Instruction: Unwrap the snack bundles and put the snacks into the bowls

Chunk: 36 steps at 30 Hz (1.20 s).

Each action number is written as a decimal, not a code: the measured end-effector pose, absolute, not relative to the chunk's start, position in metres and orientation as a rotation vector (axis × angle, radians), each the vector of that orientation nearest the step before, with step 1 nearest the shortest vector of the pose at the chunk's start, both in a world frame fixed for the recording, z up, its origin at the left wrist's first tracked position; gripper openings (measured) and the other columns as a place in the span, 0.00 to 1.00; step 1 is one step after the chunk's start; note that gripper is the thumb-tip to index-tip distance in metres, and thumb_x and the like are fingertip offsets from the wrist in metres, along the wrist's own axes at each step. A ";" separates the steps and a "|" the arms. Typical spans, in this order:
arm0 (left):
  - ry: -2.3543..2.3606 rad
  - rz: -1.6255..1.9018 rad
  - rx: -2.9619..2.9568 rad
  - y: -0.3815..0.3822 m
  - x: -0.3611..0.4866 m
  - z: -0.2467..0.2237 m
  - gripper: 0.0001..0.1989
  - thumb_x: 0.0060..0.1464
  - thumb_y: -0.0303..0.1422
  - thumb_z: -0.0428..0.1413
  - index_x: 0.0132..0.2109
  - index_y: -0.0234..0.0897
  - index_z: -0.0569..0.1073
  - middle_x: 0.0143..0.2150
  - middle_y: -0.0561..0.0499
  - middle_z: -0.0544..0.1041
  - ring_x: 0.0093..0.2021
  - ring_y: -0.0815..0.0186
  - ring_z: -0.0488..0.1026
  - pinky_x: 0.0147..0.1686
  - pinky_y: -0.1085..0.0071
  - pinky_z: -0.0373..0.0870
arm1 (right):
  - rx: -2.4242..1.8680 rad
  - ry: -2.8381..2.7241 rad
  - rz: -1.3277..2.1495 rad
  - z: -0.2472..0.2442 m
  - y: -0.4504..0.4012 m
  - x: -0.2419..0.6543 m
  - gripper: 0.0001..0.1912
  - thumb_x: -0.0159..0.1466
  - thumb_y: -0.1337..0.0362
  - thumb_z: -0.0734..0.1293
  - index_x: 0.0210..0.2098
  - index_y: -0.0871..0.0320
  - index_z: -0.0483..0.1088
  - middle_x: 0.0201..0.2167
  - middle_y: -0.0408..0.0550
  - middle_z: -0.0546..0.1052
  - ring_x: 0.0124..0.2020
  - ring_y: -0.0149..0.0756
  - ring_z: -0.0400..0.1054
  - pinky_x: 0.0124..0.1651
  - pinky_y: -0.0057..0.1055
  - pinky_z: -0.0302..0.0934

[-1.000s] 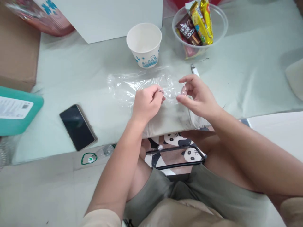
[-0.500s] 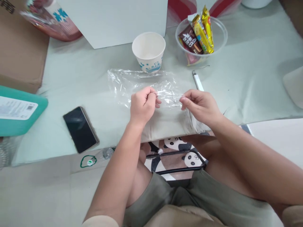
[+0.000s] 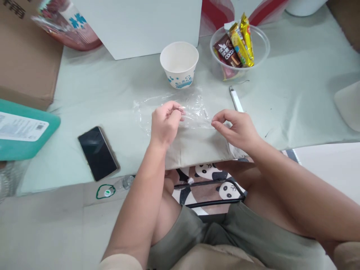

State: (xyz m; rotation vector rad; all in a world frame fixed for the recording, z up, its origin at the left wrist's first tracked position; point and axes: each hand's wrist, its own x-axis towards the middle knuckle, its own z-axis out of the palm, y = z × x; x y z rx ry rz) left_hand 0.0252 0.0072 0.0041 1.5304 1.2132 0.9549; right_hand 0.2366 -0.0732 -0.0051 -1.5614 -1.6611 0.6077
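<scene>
A clear plastic bag (image 3: 194, 101) is spread between my two hands, just above the cloth-covered table (image 3: 135, 150). My left hand (image 3: 165, 122) pinches it near the middle, fingers curled. At its right end, my right hand (image 3: 234, 127) grips the edge between thumb and forefinger. Behind the bag stands an upright white paper cup (image 3: 181, 67) with blue prints near its base; nothing shows inside it. A white-handled tool (image 3: 236, 99), perhaps a cutter, lies just beyond my right hand.
A clear plastic tub (image 3: 261, 48) holds several wrapped snacks (image 3: 239, 45) at the back right. A phone (image 3: 98, 153) lies at the left near the table edge. A green container (image 3: 47, 125) and a cardboard box (image 3: 30, 63) stand farther left. A white panel (image 3: 152, 26) rises behind the cup.
My hands have moved slightly apart, drawing the bag's near edge out between them. The bag's far part has shifted and spread a little. The whole view has tilted slightly.
</scene>
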 end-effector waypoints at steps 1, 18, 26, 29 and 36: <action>1.182 0.927 1.584 0.008 0.023 0.007 0.07 0.53 0.34 0.55 0.36 0.39 0.77 0.34 0.51 0.82 0.32 0.66 0.79 0.32 0.70 0.73 | -1.540 -1.702 0.578 -0.006 -0.073 0.236 0.07 0.64 0.61 0.67 0.33 0.56 0.76 0.27 0.46 0.78 0.30 0.34 0.71 0.29 0.29 0.60; 1.001 0.509 1.759 0.003 0.024 0.013 0.11 0.47 0.41 0.66 0.29 0.37 0.80 0.33 0.48 0.83 0.28 0.67 0.76 0.27 0.71 0.69 | -1.469 -1.816 0.496 -0.015 -0.070 0.232 0.06 0.65 0.62 0.66 0.32 0.54 0.72 0.29 0.46 0.77 0.31 0.36 0.70 0.36 0.33 0.62; 0.931 0.471 1.762 0.005 0.026 0.005 0.07 0.53 0.32 0.59 0.31 0.37 0.81 0.26 0.53 0.79 0.27 0.70 0.72 0.28 0.72 0.66 | -1.407 -1.742 0.679 -0.020 -0.065 0.222 0.07 0.60 0.61 0.69 0.37 0.53 0.68 0.37 0.48 0.80 0.38 0.38 0.74 0.42 0.35 0.67; 0.922 0.472 1.748 0.005 0.026 0.005 0.05 0.51 0.30 0.58 0.31 0.38 0.80 0.27 0.53 0.80 0.27 0.70 0.72 0.27 0.73 0.66 | -1.381 -1.678 0.865 -0.021 -0.064 0.222 0.16 0.60 0.59 0.71 0.46 0.54 0.70 0.42 0.49 0.81 0.39 0.38 0.76 0.41 0.34 0.69; 0.930 0.425 1.816 0.005 0.030 0.006 0.04 0.50 0.29 0.58 0.29 0.38 0.76 0.26 0.55 0.78 0.27 0.71 0.71 0.28 0.73 0.64 | -1.376 -1.613 1.047 -0.021 -0.061 0.222 0.14 0.61 0.62 0.70 0.47 0.56 0.75 0.29 0.42 0.76 0.29 0.30 0.68 0.35 0.29 0.63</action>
